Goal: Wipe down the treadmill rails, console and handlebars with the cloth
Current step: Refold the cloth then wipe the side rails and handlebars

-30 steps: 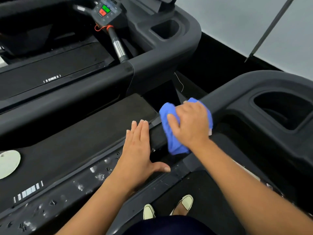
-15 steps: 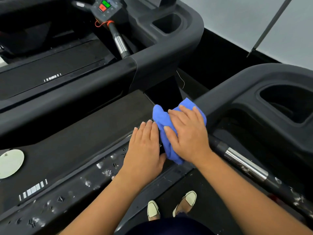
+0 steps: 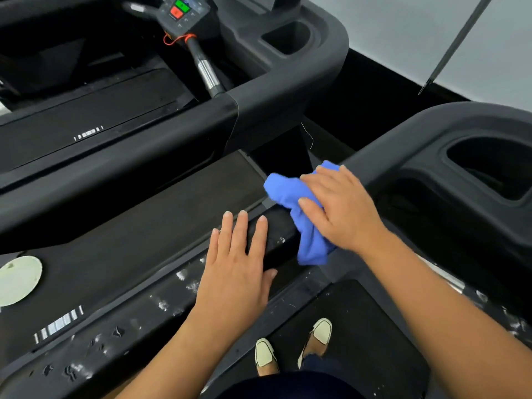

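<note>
Just right of the frame's centre, the right hand (image 3: 342,211) lay over the blue cloth (image 3: 290,194), fingers spread and fairly straight, pressing it onto the black handrail (image 3: 277,240) – the cloth bunched and draped down the rail's near side. Just left of it, apart from the cloth, the left hand (image 3: 236,272) rested flat on the same rail, fingers straight. At the upper left sat a neighbouring treadmill's console (image 3: 180,10) with red and green buttons; pale shoes (image 3: 264,354) showed at the bottom.
</note>
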